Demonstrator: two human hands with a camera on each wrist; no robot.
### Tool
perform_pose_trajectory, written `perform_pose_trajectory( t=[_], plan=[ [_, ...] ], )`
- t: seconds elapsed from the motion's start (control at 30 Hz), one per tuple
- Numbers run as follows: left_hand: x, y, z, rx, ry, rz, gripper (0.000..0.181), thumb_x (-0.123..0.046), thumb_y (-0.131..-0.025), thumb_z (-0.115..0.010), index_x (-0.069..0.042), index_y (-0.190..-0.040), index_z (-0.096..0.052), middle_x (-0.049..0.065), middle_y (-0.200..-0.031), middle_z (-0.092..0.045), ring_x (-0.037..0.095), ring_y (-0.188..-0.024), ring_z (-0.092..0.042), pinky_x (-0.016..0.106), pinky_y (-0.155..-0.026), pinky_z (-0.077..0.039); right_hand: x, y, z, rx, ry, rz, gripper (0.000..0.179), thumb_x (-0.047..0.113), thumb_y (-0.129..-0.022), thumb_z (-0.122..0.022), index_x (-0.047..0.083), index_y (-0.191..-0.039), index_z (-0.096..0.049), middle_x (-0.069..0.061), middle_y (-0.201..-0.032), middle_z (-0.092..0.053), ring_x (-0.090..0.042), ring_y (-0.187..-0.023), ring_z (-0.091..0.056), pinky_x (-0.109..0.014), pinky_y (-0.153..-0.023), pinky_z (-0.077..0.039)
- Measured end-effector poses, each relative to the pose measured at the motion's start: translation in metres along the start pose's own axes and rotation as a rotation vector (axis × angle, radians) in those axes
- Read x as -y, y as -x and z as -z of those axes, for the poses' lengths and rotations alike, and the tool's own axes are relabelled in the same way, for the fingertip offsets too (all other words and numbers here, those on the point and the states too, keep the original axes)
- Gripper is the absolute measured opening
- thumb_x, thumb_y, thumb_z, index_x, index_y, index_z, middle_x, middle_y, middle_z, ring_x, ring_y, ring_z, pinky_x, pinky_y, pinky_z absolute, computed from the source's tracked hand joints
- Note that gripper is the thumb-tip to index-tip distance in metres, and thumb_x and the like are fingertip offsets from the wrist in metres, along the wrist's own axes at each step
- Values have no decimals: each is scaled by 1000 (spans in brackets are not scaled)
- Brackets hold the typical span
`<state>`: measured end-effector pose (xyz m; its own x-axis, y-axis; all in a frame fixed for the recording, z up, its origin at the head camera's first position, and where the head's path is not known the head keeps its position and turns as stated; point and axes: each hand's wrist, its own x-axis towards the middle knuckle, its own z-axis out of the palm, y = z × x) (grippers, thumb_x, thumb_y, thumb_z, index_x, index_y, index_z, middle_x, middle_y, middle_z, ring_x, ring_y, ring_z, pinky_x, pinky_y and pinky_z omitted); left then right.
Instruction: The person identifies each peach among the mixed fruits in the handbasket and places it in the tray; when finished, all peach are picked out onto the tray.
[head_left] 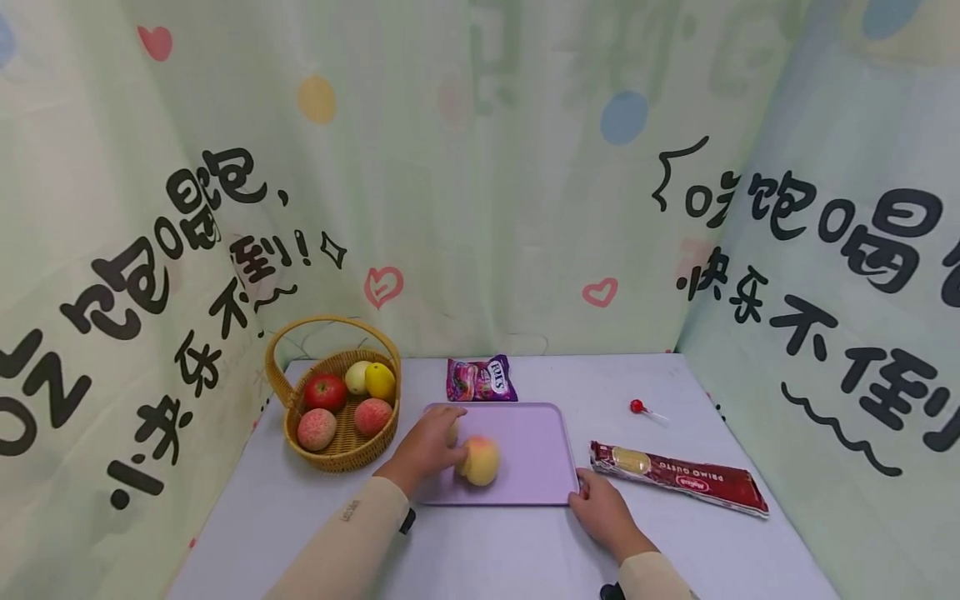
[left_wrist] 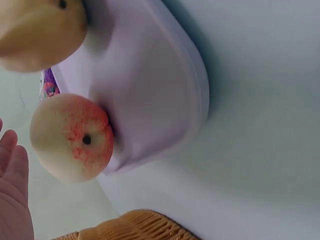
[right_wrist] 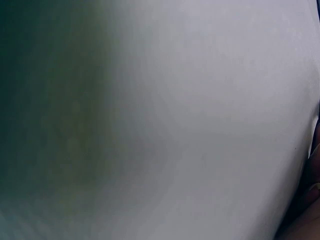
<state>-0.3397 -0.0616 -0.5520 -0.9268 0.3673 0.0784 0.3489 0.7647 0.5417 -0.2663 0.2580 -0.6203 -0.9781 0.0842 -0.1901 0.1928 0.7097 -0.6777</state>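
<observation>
A flat purple tray (head_left: 528, 450) lies on the table in the head view. My left hand (head_left: 429, 446) reaches over its left side. One yellow-pink peach (head_left: 481, 461) sits on the tray just right of the thumb; a second peach (head_left: 453, 432) is partly hidden behind the hand. In the left wrist view, the red-speckled peach (left_wrist: 72, 137) has a gap between it and my extended fingers (left_wrist: 14, 170). My right hand (head_left: 600, 510) grips the tray's near right corner. Only a sliver of those fingers (right_wrist: 314, 167) appears in the right wrist view.
At the left, a wicker basket (head_left: 348, 457) holds a red apple (head_left: 326, 392) and several other fruits. A purple snack bag (head_left: 480, 379) lies behind the tray. To the right are a red lollipop (head_left: 637, 406) and a long red packet (head_left: 678, 479). Printed curtains stand around the table.
</observation>
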Motion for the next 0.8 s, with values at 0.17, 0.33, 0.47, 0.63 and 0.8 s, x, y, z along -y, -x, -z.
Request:
perform_pose_trajectory(
  t=[0.17,0.33,0.47,0.63,0.8],
  plan=[
    [3,3,7,12,14,-11,66,-28,-86,-82,-15,-146,-56,6,-151,-52,26,-138,-52,45,-114,-46,0,1,1,-1,1,8,59,15,-94,-64,-10,-145,-49,-5,-81,-52,-18,-72,-47,-31,-61,-40],
    [8,9,13,-11,17,-35,65,-28,-86,-82,-17,-145,-57,3,-150,-53,25,-135,-55,44,-111,-49,0,2,0,-3,-9,19,59,15,-93,-64,-12,-144,-49,-5,-80,-52,-18,-72,-47,-31,-61,-39],
    [11,14,21,-48,22,-54,63,-27,-87,-83,-16,-144,-58,4,-146,-57,24,-128,-59,42,-105,-54,-2,2,-1,-10,-8,25,59,14,-93,-65,-12,-143,-49,-5,-80,-52,-18,-72,-47,-31,-61,-39],
    [14,21,34,-104,30,-63,61,-28,-86,-84,-13,-140,-60,6,-140,-59,25,-122,-61,44,-101,-56,-2,1,-1,-8,-6,25,59,14,-93,-64,-12,-143,-49,-5,-80,-52,-18,-72,-47,-32,-61,-39],
    [21,27,45,-140,32,-35,64,-30,-84,-85,-13,-141,-60,6,-142,-58,27,-128,-59,46,-105,-53,-2,1,-1,-11,-7,28,59,14,-92,-64,-12,-143,-49,-5,-80,-52,-18,-71,-47,-31,-61,-39]
  ],
)
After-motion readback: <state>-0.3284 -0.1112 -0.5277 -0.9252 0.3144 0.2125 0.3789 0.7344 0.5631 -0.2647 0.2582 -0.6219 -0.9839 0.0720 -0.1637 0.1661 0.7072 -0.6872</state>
